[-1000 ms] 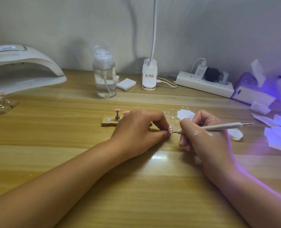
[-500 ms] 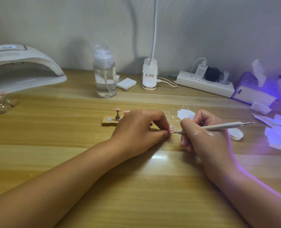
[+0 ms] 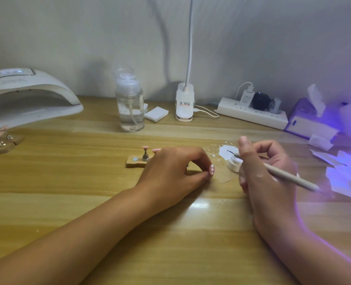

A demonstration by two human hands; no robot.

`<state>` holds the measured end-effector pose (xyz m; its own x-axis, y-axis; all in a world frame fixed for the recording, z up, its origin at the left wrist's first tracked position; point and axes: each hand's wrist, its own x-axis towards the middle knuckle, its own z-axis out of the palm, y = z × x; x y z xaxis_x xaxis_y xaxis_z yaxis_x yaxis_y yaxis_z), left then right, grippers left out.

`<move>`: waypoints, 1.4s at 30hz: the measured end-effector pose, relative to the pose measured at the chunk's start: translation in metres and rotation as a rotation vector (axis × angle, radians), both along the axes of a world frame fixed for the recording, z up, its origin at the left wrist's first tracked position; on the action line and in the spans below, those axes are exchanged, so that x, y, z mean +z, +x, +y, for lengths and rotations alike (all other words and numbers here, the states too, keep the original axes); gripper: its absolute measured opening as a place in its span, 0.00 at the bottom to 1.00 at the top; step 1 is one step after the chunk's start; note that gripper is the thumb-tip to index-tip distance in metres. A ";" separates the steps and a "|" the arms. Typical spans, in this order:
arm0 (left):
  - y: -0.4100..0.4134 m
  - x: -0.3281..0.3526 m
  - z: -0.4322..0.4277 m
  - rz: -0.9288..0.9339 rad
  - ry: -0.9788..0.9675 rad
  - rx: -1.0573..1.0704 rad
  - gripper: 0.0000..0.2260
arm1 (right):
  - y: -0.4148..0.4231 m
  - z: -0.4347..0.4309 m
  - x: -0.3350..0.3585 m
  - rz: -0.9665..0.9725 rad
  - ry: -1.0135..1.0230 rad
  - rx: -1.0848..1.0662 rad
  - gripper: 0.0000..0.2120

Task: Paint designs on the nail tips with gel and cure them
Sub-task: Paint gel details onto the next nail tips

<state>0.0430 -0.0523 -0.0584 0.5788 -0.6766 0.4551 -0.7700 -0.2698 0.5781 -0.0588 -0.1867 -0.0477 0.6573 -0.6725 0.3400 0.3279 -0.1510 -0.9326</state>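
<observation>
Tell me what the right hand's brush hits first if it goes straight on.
Probably the white patch, though depth is unclear: the right hand aims the brush tip over the white jar at it.

On my feed: pink nail tip (image 3: 211,170) dotted white, pale grey pen (image 3: 289,178), white gel pot (image 3: 233,165), honey-tan bench (image 3: 67,182) with banded wood grain, white curing lamp (image 3: 36,95), white power strip (image 3: 252,116) with black plug (image 3: 260,99), paper scraps (image 3: 339,178) washed violet

Looks like a home nail-work corner: a wooden desk (image 3: 67,182) against a plain wall (image 3: 67,38); a curing lamp (image 3: 26,99) on the left; a pump bottle (image 3: 130,108), clip lamp (image 3: 184,103), loaded power strip (image 3: 252,116) and tissue box (image 3: 310,122) along the back.
</observation>
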 end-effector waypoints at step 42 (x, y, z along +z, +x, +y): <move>-0.013 0.022 0.004 -0.157 -0.305 0.049 0.09 | -0.004 0.003 0.001 -0.002 -0.376 0.172 0.01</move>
